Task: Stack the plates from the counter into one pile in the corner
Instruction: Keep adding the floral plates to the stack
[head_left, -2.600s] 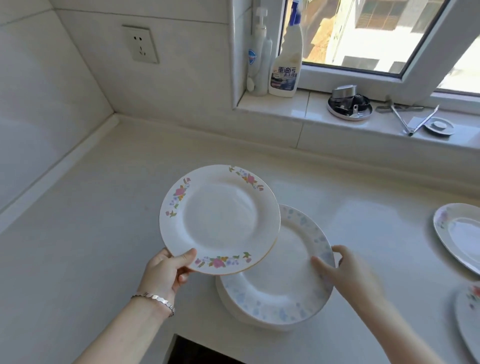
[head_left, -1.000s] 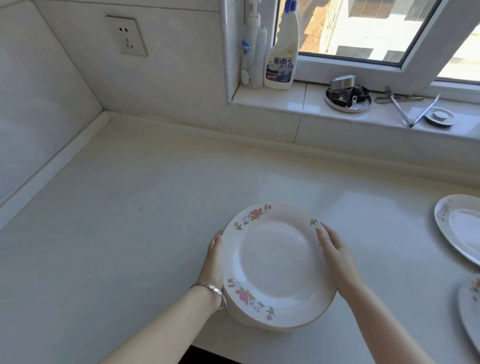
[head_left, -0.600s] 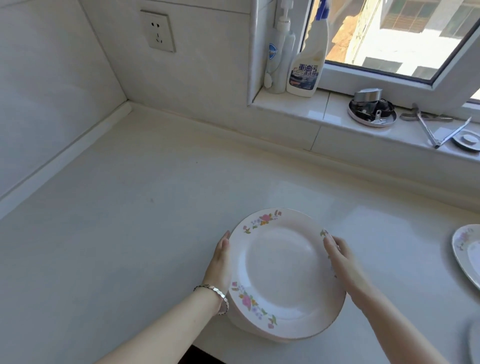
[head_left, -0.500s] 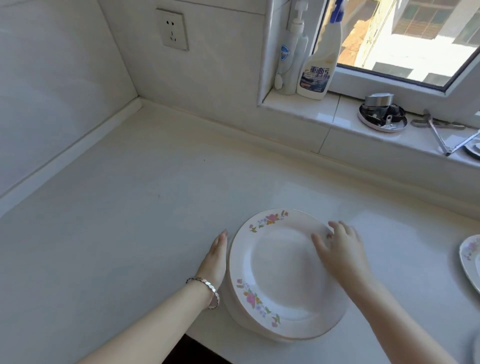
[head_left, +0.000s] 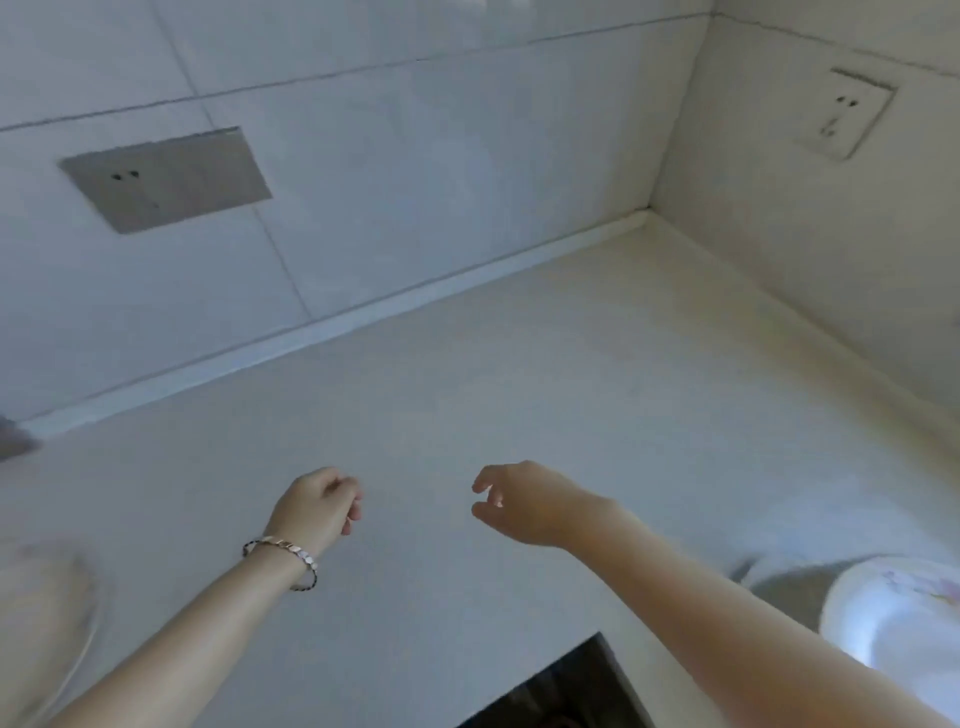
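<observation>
Both hands are held above the counter (head_left: 519, 364), with nothing gripped: the left hand (head_left: 317, 501) with fingers loosely curled inward, the right hand (head_left: 524, 501) with fingers loosely bent and slightly parted. A plate (head_left: 893, 618) is seen at the lower right edge, well apart from the corner (head_left: 649, 213).

left hand (head_left: 317, 501) + right hand (head_left: 524, 501) = 2 hands | plate (head_left: 893, 623): 1 | wall sockets (head_left: 166, 179): 2 | bracelet (head_left: 283, 558): 1

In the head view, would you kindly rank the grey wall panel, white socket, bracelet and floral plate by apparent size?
1. grey wall panel and floral plate, unranked: they look alike, and the plate is nearer and cut off by the frame.
2. white socket.
3. bracelet.
</observation>
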